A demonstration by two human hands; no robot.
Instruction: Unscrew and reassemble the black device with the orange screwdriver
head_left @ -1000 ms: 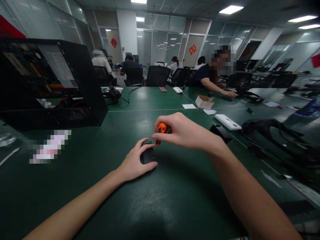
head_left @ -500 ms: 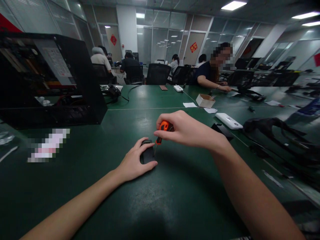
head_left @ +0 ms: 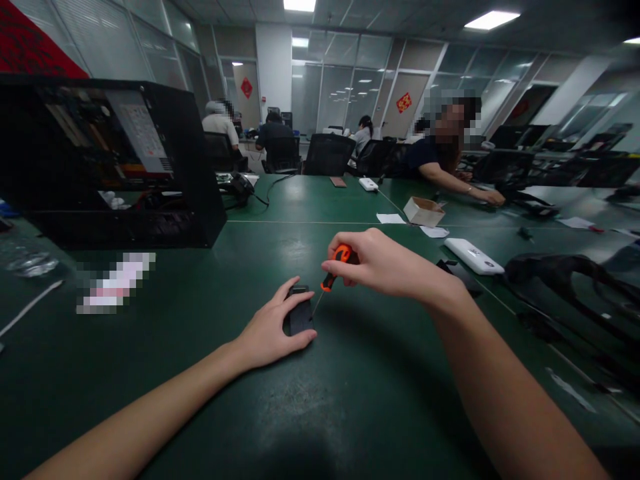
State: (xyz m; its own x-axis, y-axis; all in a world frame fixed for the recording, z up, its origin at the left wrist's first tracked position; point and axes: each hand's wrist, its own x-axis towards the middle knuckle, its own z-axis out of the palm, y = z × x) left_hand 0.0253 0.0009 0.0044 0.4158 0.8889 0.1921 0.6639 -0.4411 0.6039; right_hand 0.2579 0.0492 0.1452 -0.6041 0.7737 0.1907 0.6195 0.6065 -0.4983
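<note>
My left hand (head_left: 273, 325) grips a small, flat black box-shaped device (head_left: 301, 318) that lies on the green table, fingers over its far end and thumb along its near end. In my right hand (head_left: 367, 260) is a screwdriver (head_left: 342, 255) with an orange and black handle, my fingers wrapped round it. Its thin shaft slants down to the left, and the tip is at the right edge of the black device. Whether the tip touches a screw is too small to tell.
An open black computer case (head_left: 185, 160) stands at the left. To the right lie a white power bank-like device (head_left: 474, 256), a small cardboard box (head_left: 424, 212) and black straps (head_left: 555, 293). A co-worker (head_left: 445, 160) sits across the table at the right.
The view has shifted, so the scene sits further right. The screwdriver leans over more, its handle further from the black device. The left hand keeps its hold.
</note>
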